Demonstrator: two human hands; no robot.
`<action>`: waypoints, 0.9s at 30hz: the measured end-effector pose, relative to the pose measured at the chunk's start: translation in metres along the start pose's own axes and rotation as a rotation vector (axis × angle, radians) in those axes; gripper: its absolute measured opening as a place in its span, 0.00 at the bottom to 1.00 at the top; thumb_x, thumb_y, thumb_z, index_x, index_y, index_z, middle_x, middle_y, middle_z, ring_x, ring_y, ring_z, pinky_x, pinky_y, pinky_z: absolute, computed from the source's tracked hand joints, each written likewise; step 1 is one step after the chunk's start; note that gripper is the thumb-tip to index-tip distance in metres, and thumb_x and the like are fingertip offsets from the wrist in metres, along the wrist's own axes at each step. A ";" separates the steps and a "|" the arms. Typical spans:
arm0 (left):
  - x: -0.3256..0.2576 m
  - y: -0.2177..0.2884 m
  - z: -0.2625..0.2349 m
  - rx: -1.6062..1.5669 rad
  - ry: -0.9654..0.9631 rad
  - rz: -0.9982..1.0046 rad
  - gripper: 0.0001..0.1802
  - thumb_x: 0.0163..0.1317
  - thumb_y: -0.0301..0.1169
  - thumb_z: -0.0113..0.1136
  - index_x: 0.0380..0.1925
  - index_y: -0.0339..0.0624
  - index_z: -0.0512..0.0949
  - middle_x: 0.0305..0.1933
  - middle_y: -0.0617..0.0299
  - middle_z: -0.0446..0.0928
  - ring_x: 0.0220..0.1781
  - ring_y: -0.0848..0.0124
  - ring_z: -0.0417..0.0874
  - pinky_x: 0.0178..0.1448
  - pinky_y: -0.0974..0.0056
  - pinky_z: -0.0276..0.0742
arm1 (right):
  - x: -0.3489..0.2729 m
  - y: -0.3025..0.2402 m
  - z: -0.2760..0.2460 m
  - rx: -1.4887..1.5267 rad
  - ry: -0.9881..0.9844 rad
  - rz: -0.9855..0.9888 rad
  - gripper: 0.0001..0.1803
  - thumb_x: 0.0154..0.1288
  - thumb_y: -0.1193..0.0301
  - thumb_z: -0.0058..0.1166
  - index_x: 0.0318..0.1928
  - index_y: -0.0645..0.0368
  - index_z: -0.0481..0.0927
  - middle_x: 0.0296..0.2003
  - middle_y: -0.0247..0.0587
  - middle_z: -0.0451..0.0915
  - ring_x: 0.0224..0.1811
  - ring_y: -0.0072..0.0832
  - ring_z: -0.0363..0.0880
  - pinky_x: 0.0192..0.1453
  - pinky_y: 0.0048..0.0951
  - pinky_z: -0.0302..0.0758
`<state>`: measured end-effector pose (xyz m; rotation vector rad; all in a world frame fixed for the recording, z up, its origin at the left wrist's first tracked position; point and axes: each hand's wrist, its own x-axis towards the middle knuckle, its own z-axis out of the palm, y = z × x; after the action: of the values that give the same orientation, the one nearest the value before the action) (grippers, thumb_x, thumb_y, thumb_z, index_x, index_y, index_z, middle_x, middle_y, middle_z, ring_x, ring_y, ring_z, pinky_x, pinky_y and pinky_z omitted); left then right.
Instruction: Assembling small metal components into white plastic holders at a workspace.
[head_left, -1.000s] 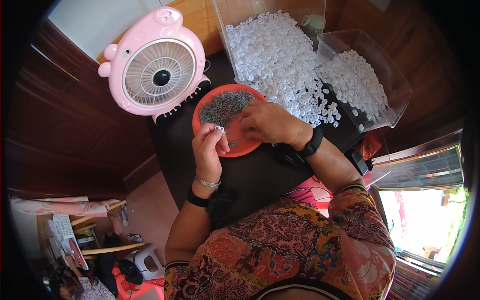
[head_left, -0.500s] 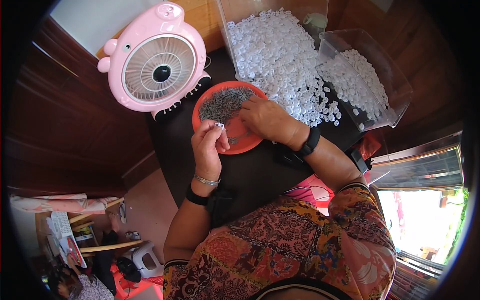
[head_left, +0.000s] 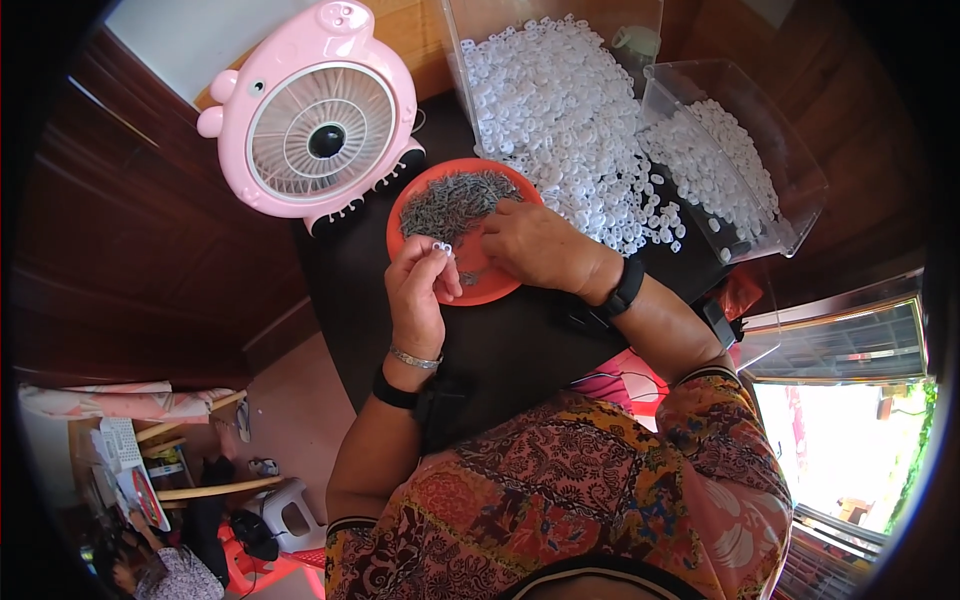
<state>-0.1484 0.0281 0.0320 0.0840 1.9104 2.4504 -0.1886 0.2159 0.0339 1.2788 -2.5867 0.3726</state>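
My left hand (head_left: 416, 300) is closed in a pinch on a small white plastic piece with two holes (head_left: 442, 248), held up at the near left rim of an orange-red plate (head_left: 490, 290). A heap of thin grey metal pieces (head_left: 450, 203), like nails or screws, lies in the plate's far part. Over the plate's right side my right hand (head_left: 550, 250) is bent downward, fingertips together beside the heap; whatever they grip is hidden. Beyond the plate, a large pile of similar white plastic pieces (head_left: 555, 110) spreads across the dark table (head_left: 350, 285).
A pink pig-shaped fan (head_left: 325, 125) stands left of the plate. At the right, a clear bin (head_left: 790, 215) holds more white pieces. Another clear box wall (head_left: 660, 25) rises behind the pile. A person (head_left: 180, 575) sits at the lower left, near a grey-white stool (head_left: 292, 515).
Both hands keep nearly the same place, and the left still pinches the white piece. My right hand's fingers have shifted slightly over the plate. The whole view has moved a little.
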 end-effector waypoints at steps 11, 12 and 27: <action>-0.002 0.003 0.003 -0.050 -0.005 0.023 0.07 0.62 0.28 0.49 0.26 0.41 0.72 0.19 0.67 0.72 0.18 0.81 0.69 0.22 0.76 0.59 | 0.005 0.006 -0.007 0.904 0.156 0.335 0.06 0.59 0.75 0.56 0.37 0.63 0.77 0.32 0.36 0.80 0.34 0.28 0.79 0.39 0.25 0.75; -0.003 0.004 0.004 -0.031 -0.021 0.015 0.07 0.62 0.28 0.49 0.26 0.41 0.72 0.19 0.67 0.71 0.18 0.81 0.69 0.22 0.77 0.59 | 0.005 0.008 -0.004 1.220 0.180 0.408 0.06 0.62 0.75 0.56 0.39 0.64 0.77 0.33 0.34 0.81 0.34 0.22 0.79 0.39 0.21 0.75; -0.007 0.001 0.006 0.132 -0.105 0.046 0.08 0.63 0.31 0.47 0.28 0.39 0.72 0.21 0.66 0.72 0.20 0.80 0.71 0.24 0.76 0.61 | 0.008 -0.006 -0.003 1.532 0.163 0.408 0.05 0.66 0.70 0.55 0.36 0.59 0.78 0.27 0.25 0.75 0.28 0.12 0.70 0.31 0.17 0.69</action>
<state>-0.1409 0.0334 0.0340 0.2570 2.0441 2.2949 -0.1884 0.2076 0.0404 0.7592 -2.1376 2.6645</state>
